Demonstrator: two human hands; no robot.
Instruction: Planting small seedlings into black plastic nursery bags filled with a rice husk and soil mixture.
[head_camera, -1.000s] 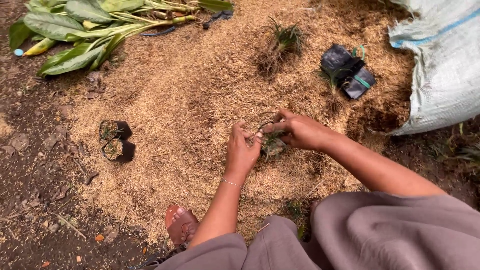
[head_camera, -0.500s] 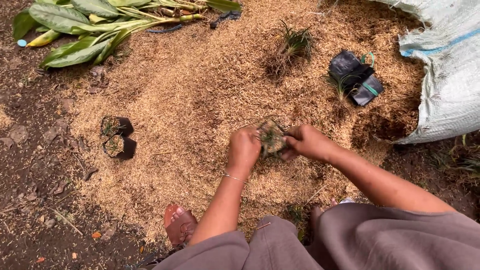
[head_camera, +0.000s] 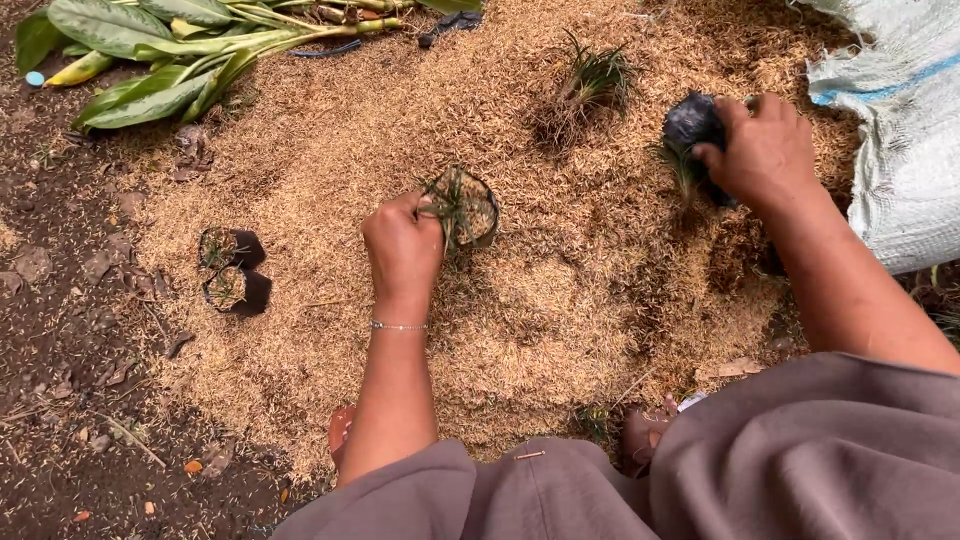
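My left hand grips a small black nursery bag with a grass-like seedling, filled with husk, lifted a little over the heap of rice husk. My right hand reaches to the upper right and closes on a bundle of empty black nursery bags lying on the husk. A loose seedling lies just left of that bundle.
Two filled black bags with seedlings stand at the left edge of the heap. A clump of grass-like seedlings lies at the top middle. A white woven sack is at the right, cut green leaves at the top left, dark soil at the left.
Both hands were together on the seedling bag. Now my left hand has carried it up and to the left alone, and my right hand has moved off to the black bag bundle.
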